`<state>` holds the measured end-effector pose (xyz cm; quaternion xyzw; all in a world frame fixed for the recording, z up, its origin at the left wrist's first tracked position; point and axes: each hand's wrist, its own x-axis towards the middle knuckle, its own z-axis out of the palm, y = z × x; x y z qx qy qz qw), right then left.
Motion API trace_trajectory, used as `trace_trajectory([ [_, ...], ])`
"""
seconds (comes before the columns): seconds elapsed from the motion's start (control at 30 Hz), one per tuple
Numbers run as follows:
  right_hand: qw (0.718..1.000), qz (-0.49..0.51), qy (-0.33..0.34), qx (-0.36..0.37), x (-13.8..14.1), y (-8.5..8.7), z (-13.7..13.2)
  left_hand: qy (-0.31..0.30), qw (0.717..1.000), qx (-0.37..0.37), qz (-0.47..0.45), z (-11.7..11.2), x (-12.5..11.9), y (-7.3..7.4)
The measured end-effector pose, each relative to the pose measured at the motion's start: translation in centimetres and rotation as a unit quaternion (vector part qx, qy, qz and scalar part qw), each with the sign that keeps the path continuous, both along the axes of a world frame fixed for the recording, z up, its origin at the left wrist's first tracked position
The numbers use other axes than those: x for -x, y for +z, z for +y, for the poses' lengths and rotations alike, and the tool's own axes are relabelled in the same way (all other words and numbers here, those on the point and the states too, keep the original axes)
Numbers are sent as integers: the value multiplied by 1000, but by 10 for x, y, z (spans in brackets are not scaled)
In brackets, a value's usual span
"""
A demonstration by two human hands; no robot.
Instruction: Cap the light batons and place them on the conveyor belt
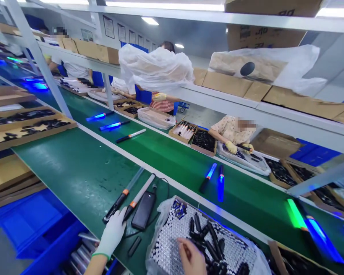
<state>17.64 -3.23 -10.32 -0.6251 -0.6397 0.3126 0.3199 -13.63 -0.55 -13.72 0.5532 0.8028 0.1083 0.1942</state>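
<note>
My left hand (112,233), in a white glove, is closed at the black handle end of a light stick (137,196) with an orange band and a whitish tube. Close beside it lies a second light stick (123,194) with a clear tube. My bare right hand (191,256) is over a plastic-lined box of upright silver batteries (164,233), fingers curled together; what they hold, if anything, is hidden. Loose black tubes (213,240) lie on the batteries near that hand. A black power bank (143,211) with a cable sits between my hands, above a short black piece (134,246).
A green conveyor belt (172,152) carries lit blue sticks (221,183) and a green one (296,214). Across it, a gloved co-worker (232,131) handles black parts. A white shelf rail (189,91) crosses overhead. Blue bins (31,221) stand lower left.
</note>
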Motion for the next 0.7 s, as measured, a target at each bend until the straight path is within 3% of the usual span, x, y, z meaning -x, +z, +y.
trace_trajectory([
  [0.07, 990, -138, 41, -1, 3, 14, 31, 7, 1000, -4, -29, -2, -1, 1],
  [0.13, 965, -258, 38, 26, 7, 23, 65, 27, 998, -12, -62, -7, -2, 3],
  [0.27, 943, -329, 7, 53, 23, 18, 109, 63, 983, -67, -158, -22, -8, 7],
  [0.4, 934, -356, -5, 43, 32, 8, 116, 82, 952, -110, -274, -37, -19, 17],
  [0.5, 940, -339, -10, 38, 31, 10, 115, 100, 886, -111, -439, -46, -29, 35],
  [0.7, 974, -217, -39, 59, 27, 34, 103, 118, 711, -107, -685, -54, -58, 79],
])
